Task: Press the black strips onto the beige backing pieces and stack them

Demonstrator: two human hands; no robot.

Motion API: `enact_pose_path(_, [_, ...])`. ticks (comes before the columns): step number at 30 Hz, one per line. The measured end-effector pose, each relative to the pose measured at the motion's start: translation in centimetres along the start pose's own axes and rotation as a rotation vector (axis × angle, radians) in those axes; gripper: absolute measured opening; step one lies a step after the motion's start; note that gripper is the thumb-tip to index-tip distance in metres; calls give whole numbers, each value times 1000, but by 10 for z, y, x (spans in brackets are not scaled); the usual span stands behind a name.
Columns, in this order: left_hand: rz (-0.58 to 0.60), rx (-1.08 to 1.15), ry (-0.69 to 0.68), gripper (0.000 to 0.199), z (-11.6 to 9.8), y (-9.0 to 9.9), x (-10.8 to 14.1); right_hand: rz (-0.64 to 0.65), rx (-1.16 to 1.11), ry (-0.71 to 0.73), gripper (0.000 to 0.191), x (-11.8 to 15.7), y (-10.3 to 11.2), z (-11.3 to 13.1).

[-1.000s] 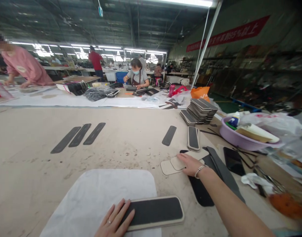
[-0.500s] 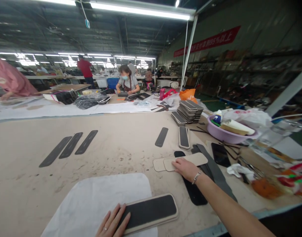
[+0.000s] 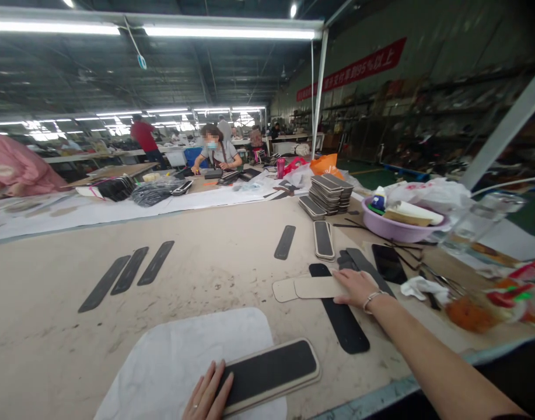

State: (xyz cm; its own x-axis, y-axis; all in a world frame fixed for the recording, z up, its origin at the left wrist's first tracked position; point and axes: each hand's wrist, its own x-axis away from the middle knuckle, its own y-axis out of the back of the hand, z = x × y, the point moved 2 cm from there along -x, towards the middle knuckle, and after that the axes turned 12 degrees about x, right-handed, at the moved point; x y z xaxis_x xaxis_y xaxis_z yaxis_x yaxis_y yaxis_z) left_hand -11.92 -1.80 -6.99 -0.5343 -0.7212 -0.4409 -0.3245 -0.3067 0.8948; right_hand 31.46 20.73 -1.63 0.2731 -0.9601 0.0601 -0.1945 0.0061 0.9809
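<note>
My left hand point(image 3: 208, 392) lies with fingers spread on the left end of a dark panel with a beige border point(image 3: 271, 373), which rests on a white sheet point(image 3: 162, 356). At the right, my right hand point(image 3: 355, 287) has its fingers over the right end of a beige strip point(image 3: 315, 287). A second beige strip point(image 3: 283, 290) shows at its left. Beneath them, a black strip point(image 3: 346, 326) lies crosswise. Dark grey pieces point(image 3: 366, 265) are just beyond my right hand.
Three dark strips point(image 3: 130, 270) lie at the left and one point(image 3: 285, 242) near the middle. Bordered panels are stacked point(image 3: 331, 192) at the back. A purple basin point(image 3: 398, 230), phone point(image 3: 388, 262) and tools are at the right. A masked person point(image 3: 214, 153) sits across the table.
My right hand has slid right along the beige strip, from its left part to its right end. My left hand stays on the bordered panel. The view has shifted slightly.
</note>
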Motion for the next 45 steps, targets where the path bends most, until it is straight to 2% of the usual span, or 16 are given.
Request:
enact_pose_path(2, [47,84,86,66,-9,12,-4,0,-3,1,76,2,2,-2])
enact_pose_path(6, [106,344,350,59,-22,32,-9,-2,-58,5,75,10,7,1])
enact_pose_path(9, [50,582,535,51,-19,35,-4,-122,-228,13,62,19,17,10])
enact_pose_path(11, [-57,746,647,47,-14,34,1,-207,-379,13,55,28,32,23])
enact_pose_path(13, [-198,922,734,46,-10,32,4,-232,-553,14,49,38,52,45])
enact_pose_path(15, [-340,1092,785,47,-9,30,5,-216,-744,79,41,50,76,76])
enact_pose_path(18, [-491,1251,830,50,-10,30,4,-153,-899,330,33,66,108,131])
enact_pose_path(20, [-527,1240,857,53,-11,32,4,-89,-951,494,31,70,115,166])
enact_pose_path(23, [-482,1152,883,52,-12,36,4,8,-894,648,32,67,100,202])
enact_pose_path(26, [-428,1131,880,48,-12,37,3,37,-721,646,33,56,70,215])
enact_pose_path(30, [-310,978,852,43,-11,34,0,10,-586,588,28,48,45,208])
enact_pose_path(34, [-90,721,656,42,-15,35,-6,-63,-542,593,23,54,45,205])
enact_pose_path(37, [-16,595,574,49,-19,37,-7,-118,-529,597,25,62,45,210])
enact_pose_path(39, [12,540,502,60,-20,34,-4,-136,-522,585,34,68,40,212])
enact_pose_path(43, [28,491,319,81,-12,16,7,-305,-479,434,53,79,5,194])
enact_pose_path(45, [30,486,302,83,-6,6,12,-443,-495,312,65,83,-22,176])
